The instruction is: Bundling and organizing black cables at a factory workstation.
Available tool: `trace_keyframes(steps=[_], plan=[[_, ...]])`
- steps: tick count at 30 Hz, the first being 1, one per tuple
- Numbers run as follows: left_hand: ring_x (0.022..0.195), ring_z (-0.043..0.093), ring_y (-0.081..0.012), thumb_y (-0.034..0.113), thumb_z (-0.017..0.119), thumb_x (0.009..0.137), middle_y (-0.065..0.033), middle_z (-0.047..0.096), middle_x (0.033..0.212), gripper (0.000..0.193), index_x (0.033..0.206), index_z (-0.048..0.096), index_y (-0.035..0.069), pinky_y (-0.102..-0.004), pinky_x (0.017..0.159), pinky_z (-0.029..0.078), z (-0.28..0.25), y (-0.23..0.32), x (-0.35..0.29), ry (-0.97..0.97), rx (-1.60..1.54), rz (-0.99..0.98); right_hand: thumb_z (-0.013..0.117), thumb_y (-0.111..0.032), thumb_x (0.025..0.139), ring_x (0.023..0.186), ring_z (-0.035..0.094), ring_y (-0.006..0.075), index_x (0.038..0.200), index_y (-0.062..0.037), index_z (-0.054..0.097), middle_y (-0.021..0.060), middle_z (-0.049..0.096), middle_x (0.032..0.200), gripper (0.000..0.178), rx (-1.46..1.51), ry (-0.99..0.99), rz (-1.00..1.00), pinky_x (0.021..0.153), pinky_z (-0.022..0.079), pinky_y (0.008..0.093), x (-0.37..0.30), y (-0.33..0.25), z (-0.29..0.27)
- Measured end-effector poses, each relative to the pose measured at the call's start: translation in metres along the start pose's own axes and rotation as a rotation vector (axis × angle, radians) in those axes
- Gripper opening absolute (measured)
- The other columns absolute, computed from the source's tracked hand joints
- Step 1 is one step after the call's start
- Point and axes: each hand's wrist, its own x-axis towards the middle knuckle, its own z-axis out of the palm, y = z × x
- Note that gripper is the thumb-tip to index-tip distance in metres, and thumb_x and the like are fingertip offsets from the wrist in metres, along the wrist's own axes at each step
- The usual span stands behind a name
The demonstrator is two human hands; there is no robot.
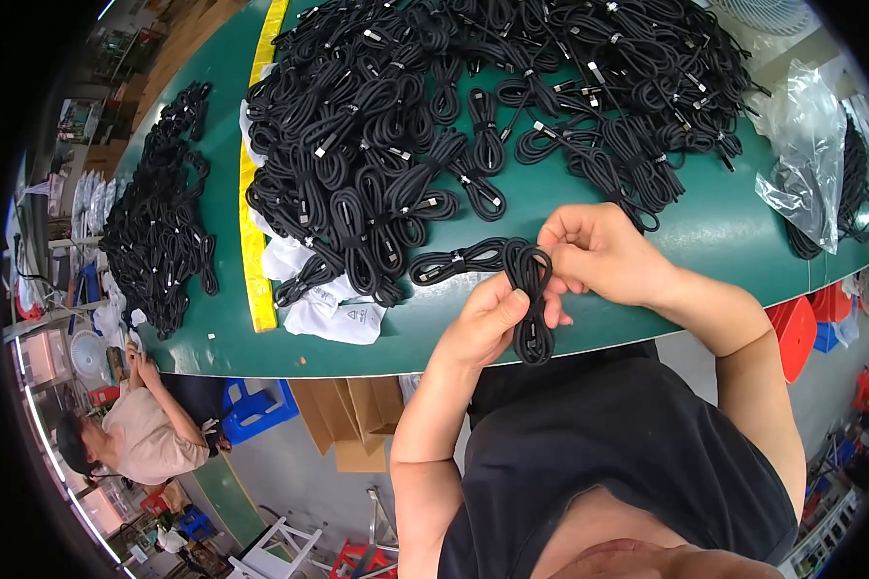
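Observation:
A coiled black cable (531, 333) is held upright just over the near edge of the table. My left hand (492, 314) is closed around its middle, thumb pressed on the loops. My right hand (599, 256) pinches at the coil's right side with thumb and forefinger; whether it grips the cable itself or a small tie on it is hidden. Right behind the held coil lies another bundled black cable (454, 262) on the green table (714, 253). Farther back, a large heap of coiled black cables (357, 135) with pale metal plugs spreads across the table.
Yellow tape (253, 232) runs along the left, with white plastic bags (333, 320) beside it. A second cable pile (159, 222) lies beyond it, near a co-worker (150, 434). Clear plastic bags (806, 154) lie at right. A cardboard box (348, 415) stands below the table edge.

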Motion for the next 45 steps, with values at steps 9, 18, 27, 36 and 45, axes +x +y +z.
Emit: trace_keyframes(steps=[9, 18, 27, 36, 45], plan=[[0.051, 0.050, -0.0184, 0.036, 0.051, 0.088, -0.0096, 0.046, 0.079, 0.048, 0.114, 0.040, -0.003, -0.0287, 0.039, 0.043, 0.003, -0.007, -0.004, -0.012, -0.260, -0.078, 0.052, -0.018, 0.088, 0.083, 0.057, 0.0145, 0.104, 0.0013, 0.054, 0.0118, 0.059, 0.098, 0.025, 0.254, 0.067, -0.260, 0.066, 0.044, 0.0243, 0.020, 0.031, -0.004], [0.050, 0.050, -0.0134, 0.030, 0.046, 0.092, -0.0061, 0.051, 0.070, 0.035, 0.103, 0.047, -0.004, -0.0236, 0.041, 0.040, 0.019, -0.019, 0.005, 0.158, -0.192, -0.187, 0.045, -0.026, 0.093, 0.066, 0.061, 0.0126, 0.115, 0.0015, 0.049, 0.0128, 0.062, 0.084, 0.036, 0.297, -0.038, 0.016, 0.063, 0.051, 0.0249, 0.025, 0.025, -0.002], [0.054, 0.052, -0.0132, 0.036, 0.049, 0.090, -0.0090, 0.056, 0.078, 0.042, 0.105, 0.050, -0.003, -0.0236, 0.045, 0.040, 0.013, -0.027, 0.000, 0.204, -0.196, -0.069, 0.048, -0.028, 0.092, 0.070, 0.060, 0.0125, 0.108, 0.0024, 0.054, 0.0099, 0.059, 0.082, 0.035, 0.346, -0.157, -0.062, 0.064, 0.050, 0.0236, 0.022, 0.012, -0.009], [0.052, 0.049, -0.0122, 0.046, 0.041, 0.090, -0.0132, 0.056, 0.081, 0.050, 0.111, 0.046, 0.000, -0.0202, 0.041, 0.036, 0.019, -0.025, -0.005, 0.298, -0.058, -0.052, 0.054, -0.018, 0.089, 0.044, 0.044, 0.0054, 0.093, -0.0009, 0.058, 0.0041, 0.055, 0.064, 0.018, 0.255, 0.019, -0.008, 0.044, 0.040, 0.0210, 0.021, 0.011, 0.001], [0.050, 0.043, -0.0037, 0.011, 0.061, 0.083, 0.0013, 0.049, 0.068, 0.023, 0.099, 0.047, 0.002, -0.0173, 0.041, 0.033, 0.028, -0.021, 0.000, 0.297, 0.325, -0.297, 0.049, -0.036, 0.090, 0.032, 0.035, 0.0058, 0.086, 0.0019, 0.052, 0.0035, 0.046, 0.049, 0.039, 0.376, 0.194, 0.073, 0.032, 0.032, 0.0216, 0.033, 0.011, 0.005]])
